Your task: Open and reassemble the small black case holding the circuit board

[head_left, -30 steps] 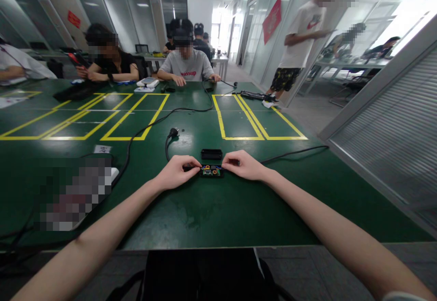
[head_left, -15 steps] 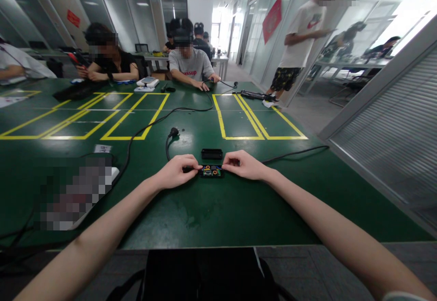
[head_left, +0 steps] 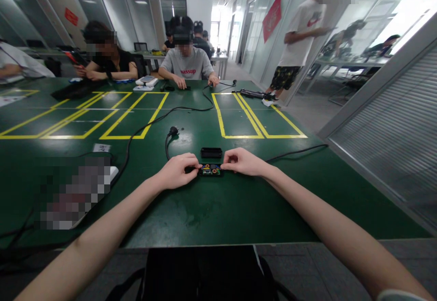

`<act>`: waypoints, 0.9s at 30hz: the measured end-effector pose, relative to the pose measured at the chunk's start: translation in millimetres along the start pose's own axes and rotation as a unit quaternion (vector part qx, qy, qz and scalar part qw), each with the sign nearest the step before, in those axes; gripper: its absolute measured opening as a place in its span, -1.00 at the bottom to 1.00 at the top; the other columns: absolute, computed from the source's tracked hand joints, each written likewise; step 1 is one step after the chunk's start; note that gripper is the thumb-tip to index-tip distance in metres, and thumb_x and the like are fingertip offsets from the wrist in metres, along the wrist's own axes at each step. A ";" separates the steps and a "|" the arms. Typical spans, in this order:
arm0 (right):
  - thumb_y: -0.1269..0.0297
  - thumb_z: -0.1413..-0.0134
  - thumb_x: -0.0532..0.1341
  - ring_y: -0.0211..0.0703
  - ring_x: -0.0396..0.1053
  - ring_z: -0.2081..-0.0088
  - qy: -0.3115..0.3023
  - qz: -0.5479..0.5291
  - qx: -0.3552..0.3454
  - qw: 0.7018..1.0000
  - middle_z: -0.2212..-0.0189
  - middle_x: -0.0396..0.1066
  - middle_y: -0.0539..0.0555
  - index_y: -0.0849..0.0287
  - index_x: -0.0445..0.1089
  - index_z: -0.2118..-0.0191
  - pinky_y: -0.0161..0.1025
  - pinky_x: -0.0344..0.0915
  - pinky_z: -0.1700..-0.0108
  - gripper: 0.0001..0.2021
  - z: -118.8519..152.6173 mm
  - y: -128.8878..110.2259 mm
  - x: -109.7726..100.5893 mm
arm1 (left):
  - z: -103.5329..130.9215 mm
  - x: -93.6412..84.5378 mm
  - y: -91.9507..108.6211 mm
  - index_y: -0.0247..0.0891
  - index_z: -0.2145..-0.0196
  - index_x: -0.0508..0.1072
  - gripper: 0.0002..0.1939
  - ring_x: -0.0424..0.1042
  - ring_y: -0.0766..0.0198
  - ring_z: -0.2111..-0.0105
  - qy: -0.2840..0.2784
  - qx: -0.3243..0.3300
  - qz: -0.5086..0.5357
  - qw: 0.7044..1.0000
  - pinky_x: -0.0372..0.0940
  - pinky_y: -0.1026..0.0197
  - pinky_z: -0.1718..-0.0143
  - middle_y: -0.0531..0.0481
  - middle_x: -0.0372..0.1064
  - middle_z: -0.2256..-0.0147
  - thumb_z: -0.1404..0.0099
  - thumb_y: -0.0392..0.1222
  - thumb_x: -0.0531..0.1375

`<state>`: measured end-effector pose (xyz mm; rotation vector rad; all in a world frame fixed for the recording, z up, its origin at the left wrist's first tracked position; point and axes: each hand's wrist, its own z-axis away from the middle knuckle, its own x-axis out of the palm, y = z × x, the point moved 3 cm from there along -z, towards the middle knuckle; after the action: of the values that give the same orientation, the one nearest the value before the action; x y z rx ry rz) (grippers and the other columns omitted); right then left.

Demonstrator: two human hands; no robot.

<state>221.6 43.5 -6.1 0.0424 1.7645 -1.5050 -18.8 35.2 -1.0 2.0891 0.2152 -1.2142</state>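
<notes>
Between my hands a small black case with a circuit board [head_left: 211, 170] lies on the green table [head_left: 218, 210]; orange rings and blue wires show in it. My left hand [head_left: 180, 170] has thumb and forefinger pinched at the case's left end. At its right end my right hand [head_left: 243, 161] is closed the same way, thumb against fingertips. Just behind the case lies a second black shell [head_left: 210, 152], its hollow side up, touched by neither hand.
A black plug [head_left: 174, 131] with its cable lies left of the shell. A partly blurred white-edged device [head_left: 82, 194] is at the left. Yellow tape frames [head_left: 243, 136] mark the table beyond. A seated person [head_left: 189, 62] works across it; another person [head_left: 300, 37] stands at right.
My hands and the case look almost unchanged, with a slight shift of the view. Across the table, the seated person's one hand has moved left, onto a small dark object.
</notes>
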 end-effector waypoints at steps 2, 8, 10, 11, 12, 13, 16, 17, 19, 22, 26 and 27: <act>0.11 -0.07 0.34 -0.28 0.21 0.51 0.018 0.022 -0.014 0.999 0.57 0.31 -0.08 0.17 0.37 0.44 -0.29 0.13 0.41 -0.74 -0.1 -0.4 -1.4 | 0.1 -0.9 0.5 -0.24 0.37 0.49 -0.83 0.47 0.20 0.28 -0.001 -0.001 -0.003 1.000 0.31 0.21 0.23 -0.05 0.47 0.29 -0.36 -0.25 0.13; 0.13 -0.02 0.43 -0.15 0.31 0.27 0.064 0.077 -0.053 0.994 0.28 0.41 0.03 0.15 0.40 0.24 -0.20 0.31 0.19 -0.70 -1.6 3.0 -7.8 | 1.9 -3.1 0.7 -0.23 0.32 0.50 -0.88 0.48 0.18 0.22 -0.002 0.006 -0.010 1.000 0.33 0.20 0.17 -0.06 0.48 0.24 -0.34 -0.23 0.16; 0.12 0.00 0.46 -0.05 0.36 0.11 0.089 0.092 -0.070 0.989 0.09 0.42 0.13 0.14 0.41 0.11 -0.09 0.36 0.03 -0.61 -1.6 5.7 -10.2 | 1.9 -2.7 1.2 -0.24 0.33 0.50 -0.86 0.47 0.18 0.23 0.007 0.008 -0.011 1.000 0.34 0.20 0.18 -0.06 0.46 0.23 -0.35 -0.20 0.17; 0.11 0.00 0.47 0.02 0.35 0.00 0.096 0.096 -0.077 0.988 -0.03 0.40 0.18 0.13 0.41 0.02 -0.01 0.35 -0.08 -0.54 -1.5 7.2 -11.0 | 1.6 -2.1 1.2 -0.24 0.35 0.49 -0.85 0.47 0.19 0.24 0.013 0.007 -0.010 1.000 0.34 0.20 0.18 -0.06 0.45 0.24 -0.36 -0.18 0.18; 0.10 0.00 0.48 0.09 0.32 -0.12 0.096 0.095 -0.082 0.987 -0.14 0.35 0.21 0.11 0.40 -0.08 0.06 0.30 -0.18 -0.46 -1.5 9.0 -11.3 | 1.0 -1.2 1.1 -0.24 0.37 0.49 -0.83 0.46 0.19 0.25 0.020 0.005 -0.010 1.000 0.34 0.19 0.18 -0.06 0.45 0.24 -0.37 -0.17 0.18; 0.08 -0.02 0.47 0.14 0.27 -0.22 0.090 0.092 -0.081 0.988 -0.23 0.30 0.23 0.08 0.37 -0.17 0.13 0.23 -0.27 -0.39 -1.6 10.9 -11.3 | 0.2 0.0 0.7 -0.24 0.38 0.49 -0.81 0.46 0.20 0.25 0.027 0.002 -0.009 1.000 0.34 0.19 0.18 -0.06 0.45 0.24 -0.38 -0.16 0.18; 0.03 -0.08 0.45 0.22 0.14 -0.37 0.056 0.086 -0.065 0.993 -0.32 0.28 0.22 0.00 0.37 -0.26 0.27 0.04 -0.39 -0.36 -2.5 15.5 -10.0 | -3.1 4.3 -3.2 -0.22 0.26 0.54 -0.80 0.50 0.17 0.19 0.052 -0.023 0.002 0.998 0.37 0.16 0.10 -0.08 0.49 0.19 -0.43 -0.20 0.10; 0.02 -0.10 0.43 0.22 0.15 -0.37 0.048 0.084 -0.065 0.993 -0.30 0.31 0.20 -0.02 0.41 -0.24 0.28 0.03 -0.39 -0.40 -2.8 15.6 -9.6 | -4.2 5.5 -5.5 -0.22 0.15 0.54 -0.77 0.51 0.16 0.15 0.067 -0.038 0.006 0.997 0.39 0.13 0.05 -0.09 0.51 0.16 -0.45 -0.23 0.07; 0.03 -0.12 0.42 0.18 0.23 -0.32 0.045 0.078 -0.082 0.993 -0.24 0.39 0.18 0.00 0.50 -0.15 0.22 0.08 -0.37 -0.51 -3.4 13.4 -8.9 | -5.8 7.3 -10.2 -0.22 -0.07 0.48 -0.68 0.50 0.09 0.04 0.096 -0.069 0.000 0.993 0.38 0.02 -0.08 -0.13 0.52 0.06 -0.44 -0.25 0.07; 0.09 -0.11 0.41 0.10 0.40 -0.15 0.042 0.060 -0.100 0.992 -0.12 0.49 0.16 0.08 0.58 0.01 0.06 0.28 -0.21 -0.66 -4.1 7.9 -7.3 | -7.3 9.9 -14.1 -0.23 -0.18 0.43 -0.59 0.41 -0.03 -0.15 0.101 -0.089 -0.026 0.991 0.27 -0.16 -0.25 -0.20 0.47 -0.13 -0.41 -0.21 0.16; 0.11 -0.11 0.40 -0.07 0.46 0.16 0.040 0.040 -0.082 0.995 0.07 0.54 0.14 0.15 0.57 0.08 -0.16 0.36 0.15 -0.69 -3.3 5.4 -5.3 | -7.4 8.9 -15.0 -0.25 -0.02 0.52 -0.71 0.48 0.03 -0.07 0.114 -0.087 0.007 0.990 0.35 -0.09 -0.19 -0.18 0.53 -0.05 -0.39 -0.27 0.14; 0.12 -0.10 0.40 -0.10 0.45 0.17 0.045 0.035 -0.085 0.995 0.06 0.52 0.14 0.15 0.55 0.06 -0.19 0.35 0.19 -0.68 -2.7 5.7 -5.4 | -7.2 8.2 -15.2 -0.25 0.03 0.53 -0.74 0.52 0.07 0.01 0.120 -0.090 0.022 0.988 0.41 -0.04 -0.12 -0.16 0.56 0.03 -0.37 -0.28 0.15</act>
<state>226.7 49.9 -7.8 0.0869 1.9366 -1.3172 -16.3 49.4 -12.8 2.0659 0.3715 -0.8812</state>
